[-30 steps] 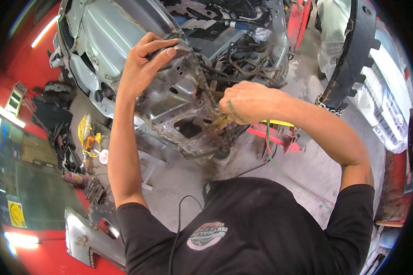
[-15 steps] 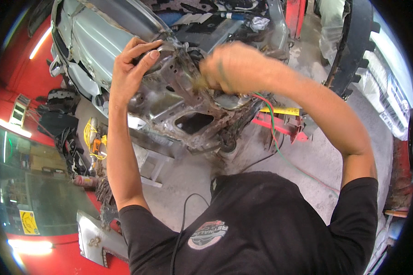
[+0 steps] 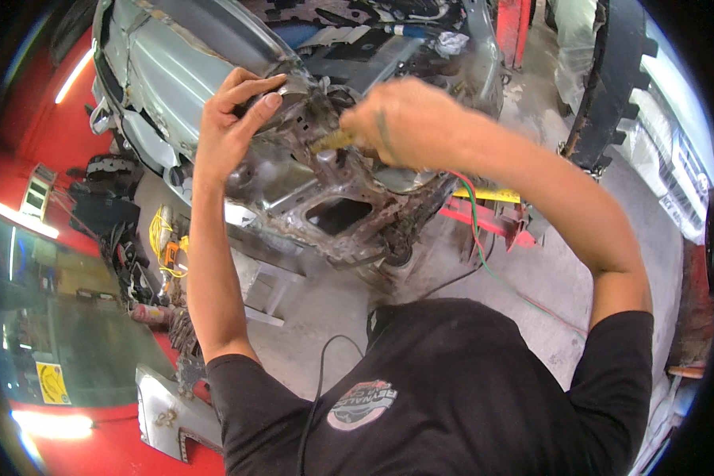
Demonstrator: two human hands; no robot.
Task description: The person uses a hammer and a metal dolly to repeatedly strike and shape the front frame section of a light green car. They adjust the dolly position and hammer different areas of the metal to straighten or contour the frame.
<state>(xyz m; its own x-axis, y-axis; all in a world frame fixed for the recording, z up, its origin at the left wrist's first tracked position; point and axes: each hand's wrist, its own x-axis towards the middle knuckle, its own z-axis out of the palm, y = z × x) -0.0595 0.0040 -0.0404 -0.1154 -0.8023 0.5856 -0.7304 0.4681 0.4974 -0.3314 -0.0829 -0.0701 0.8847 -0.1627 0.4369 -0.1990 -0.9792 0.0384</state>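
A bare, stained metal car body section (image 3: 282,186) with cut-outs and rust-brown patches lies in front of me. My left hand (image 3: 234,119) rests on its upper left part, thumb and fingers apart, steadying against the metal. My right hand (image 3: 404,123), slightly blurred, is closed in a fist around a yellowish brush-like tool (image 3: 333,142). The tool's end points left and meets the rusty metal between my hands. Its exact kind is hard to make out, as the fist covers part of it.
Grey car bodywork (image 3: 166,79) extends at the far left. A red and yellow stand (image 3: 488,210) is right of the metal, with a red and green hose (image 3: 484,258) beside it. A loose grey fender (image 3: 170,416) leans at lower left. A black cable (image 3: 320,381) hangs along my shirt.
My right fist has shifted slightly, and the yellowish tool now reaches further left over the metal and shows more clearly. My left hand stays on the metal, almost unmoved.
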